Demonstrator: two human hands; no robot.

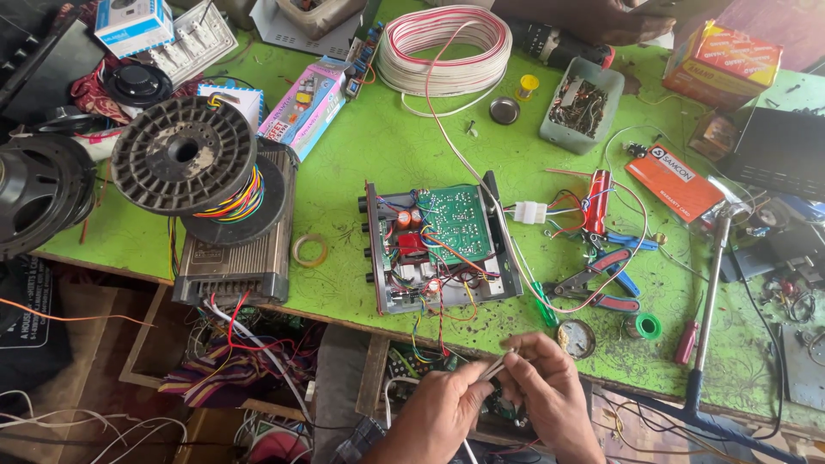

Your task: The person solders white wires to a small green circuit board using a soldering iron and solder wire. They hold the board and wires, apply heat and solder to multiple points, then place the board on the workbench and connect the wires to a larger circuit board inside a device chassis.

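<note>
Hands, two, held together at the near edge of the green table [361,155], just below the open amplifier chassis [438,247].

Left hand [438,411]: fingers curled in, pinching the end of a thin white wire [497,368] between thumb and forefinger.

Right hand [550,387]: fingers likewise closed on the same wire end, fingertips touching those of the left. Both lie equally near the wire; the pinched end sits between them, its short visible length running slantwise, up toward the right hand.

Wire run: from the hands it seems to lead away up past the chassis's right side toward the wire coil [445,50] at the far edge; whether it is one unbroken strand cannot be told.

Items relative to the chassis:
- Green circuit board [454,222], one, inside it.
- Black cable spool [185,156], one, to the left, standing on a grey metal unit [232,262].
- Tape ring [309,250], one, between the grey unit and the chassis.
- Pliers [597,279], apparently two pairs with red and blue handles, just to the right.
- Clear tub of small parts [583,105], one, beyond and to the right.
- Orange carton [726,60], one, far right corner.
- Another person's hand [593,17], one, at the far edge.
</note>
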